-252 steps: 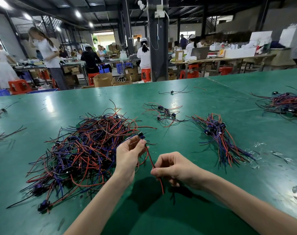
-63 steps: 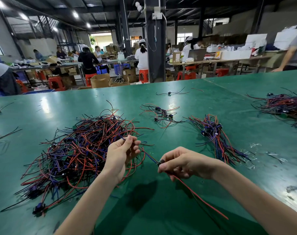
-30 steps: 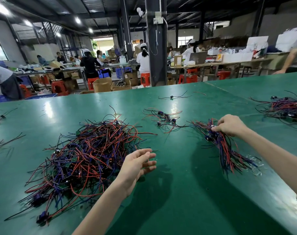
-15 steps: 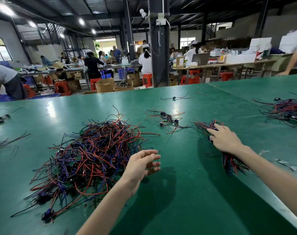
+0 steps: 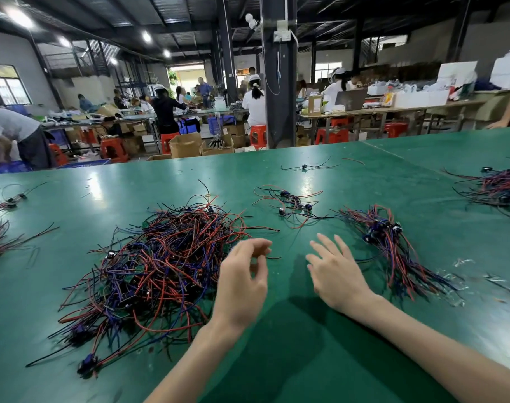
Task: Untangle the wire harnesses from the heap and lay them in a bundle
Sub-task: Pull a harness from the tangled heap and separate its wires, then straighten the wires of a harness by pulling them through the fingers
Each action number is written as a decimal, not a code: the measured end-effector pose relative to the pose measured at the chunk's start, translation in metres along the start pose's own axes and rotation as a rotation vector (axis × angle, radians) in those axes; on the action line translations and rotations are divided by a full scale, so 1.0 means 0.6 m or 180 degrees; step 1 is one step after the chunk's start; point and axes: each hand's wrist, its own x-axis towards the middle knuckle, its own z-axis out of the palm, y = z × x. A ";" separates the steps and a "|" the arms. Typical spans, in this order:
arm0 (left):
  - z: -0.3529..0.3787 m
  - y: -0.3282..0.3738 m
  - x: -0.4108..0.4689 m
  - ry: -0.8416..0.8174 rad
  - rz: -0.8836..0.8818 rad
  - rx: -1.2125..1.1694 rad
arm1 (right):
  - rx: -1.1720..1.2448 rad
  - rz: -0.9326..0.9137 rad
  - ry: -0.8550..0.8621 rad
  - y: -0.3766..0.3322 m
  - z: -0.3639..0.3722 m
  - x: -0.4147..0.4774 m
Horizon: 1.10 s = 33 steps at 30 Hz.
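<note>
**One harness delivered, both hands empty again**

The right hand (image 5: 336, 274) holds nothing. Its fingers are straight and spread, palm down over the green table (image 5: 291, 359), between the two masses of wire. Half a second ago it lay flat on the bundle (image 5: 393, 251) at the right, settling a freed harness there; now it has drawn back toward the middle. The left hand (image 5: 242, 283) is empty too, fingers loosely curled, hovering at the right edge of the heap (image 5: 160, 266), much where it hung a second ago. I judge that one cycle is closed and the next pick from the heap is due (most of the work lies ahead, since the heap is far bigger than the bundle).

The heap is a loose mound of thin insulated leads in red, blue-purple and black. They loop through one another, with small dark connector blocks dotted among them and stray ends splayed onto the table. The bundle is flatter: its leads are combed roughly parallel, connectors gathered at the far end, tails fanning toward the near right. The table is smooth and glossy. Farther off lie a loose cluster (image 5: 290, 203) and, at far right, another pile (image 5: 498, 189).
</note>
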 end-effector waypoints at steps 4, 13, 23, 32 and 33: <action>-0.059 -0.034 0.041 0.0632 0.0329 0.1529 | 0.0327 -0.0032 0.0355 0.006 -0.006 -0.009; -0.128 -0.118 0.084 -0.0190 -0.2363 0.2047 | 0.0517 -0.0139 0.0368 0.003 -0.004 -0.009; -0.146 -0.152 0.165 -0.0771 -0.1949 0.3266 | 0.0786 -0.0135 0.0367 0.007 0.000 -0.008; -0.153 -0.143 0.183 -0.0853 -0.1998 0.2754 | 0.0876 -0.0155 0.0396 0.008 0.005 -0.005; -0.156 -0.144 0.183 -0.0865 -0.2005 0.2695 | 0.0888 -0.0160 0.0407 0.008 0.006 -0.005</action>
